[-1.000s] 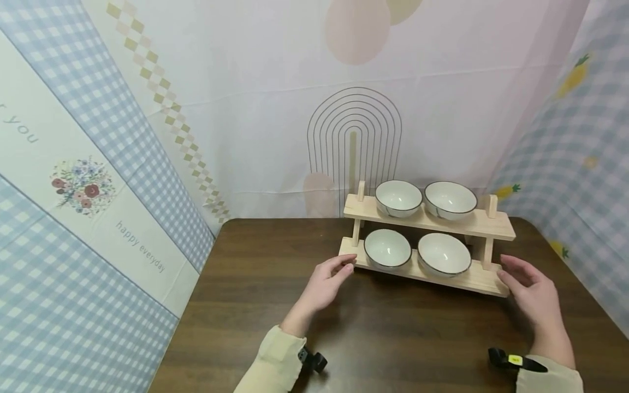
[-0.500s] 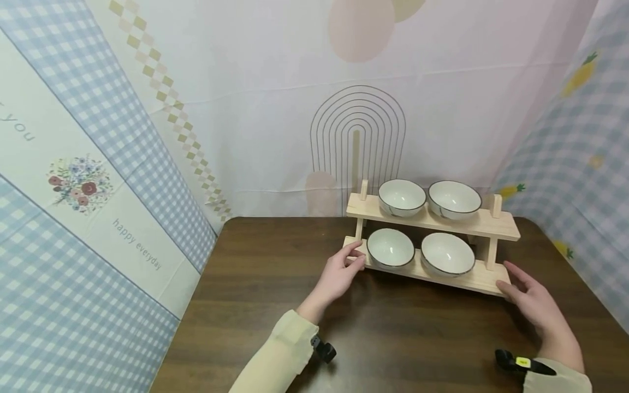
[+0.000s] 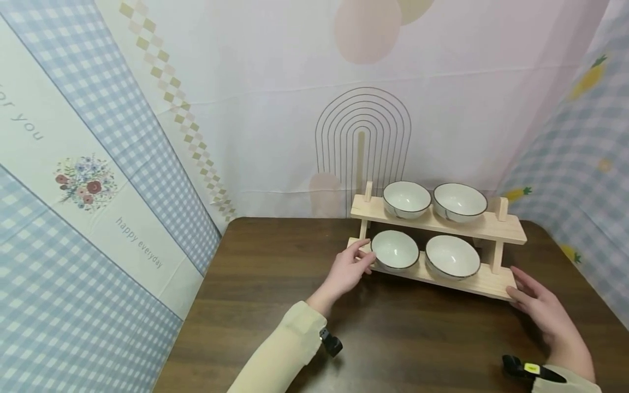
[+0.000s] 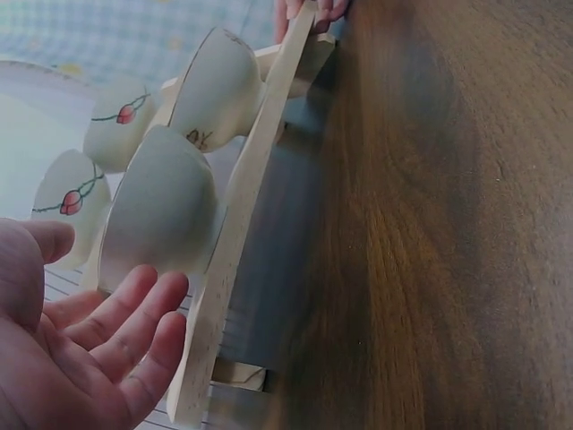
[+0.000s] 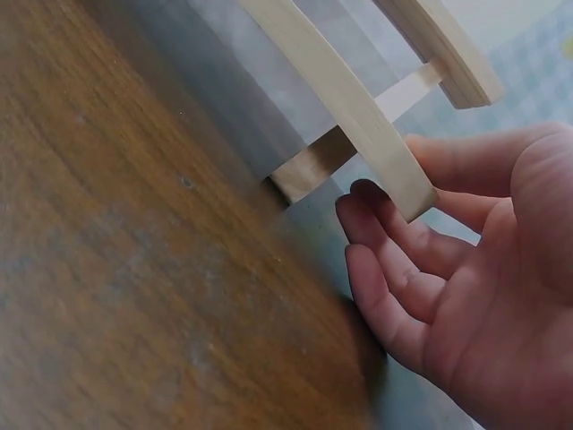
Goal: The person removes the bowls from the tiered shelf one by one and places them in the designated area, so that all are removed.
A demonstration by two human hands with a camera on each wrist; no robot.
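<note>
Toward the right rear of the dark wooden table point(image 3: 265, 289) stands a two-tier wooden rack point(image 3: 491, 279), set slightly askew, its right end nearer the person. Two bowls sit on the lower shelf, the lower left bowl point(image 3: 395, 249) and the lower right bowl point(image 3: 452, 255), just beside each other with a narrow gap between. Above them are the upper left bowl point(image 3: 407, 197) and the upper right bowl point(image 3: 460, 201), their rims nearly meeting. All four are upright, pale inside, with dark rims; red buds on a green stem show on the upper pair's outsides in the left wrist view. The right hand point(image 3: 546, 316) grips the lower shelf's right end, thumb above, fingers curled around and beneath. At its left end, the left hand point(image 3: 346, 271) has thumb and fingers wide apart; whether they press the wood I cannot tell. Pale sleeves point(image 3: 290, 341) and black straps point(image 3: 331, 343) cover the wrists. Behind hangs a pale cloth point(image 3: 265, 147) printed with arches; a blue checked cloth point(image 3: 54, 295) flanks the left.
</note>
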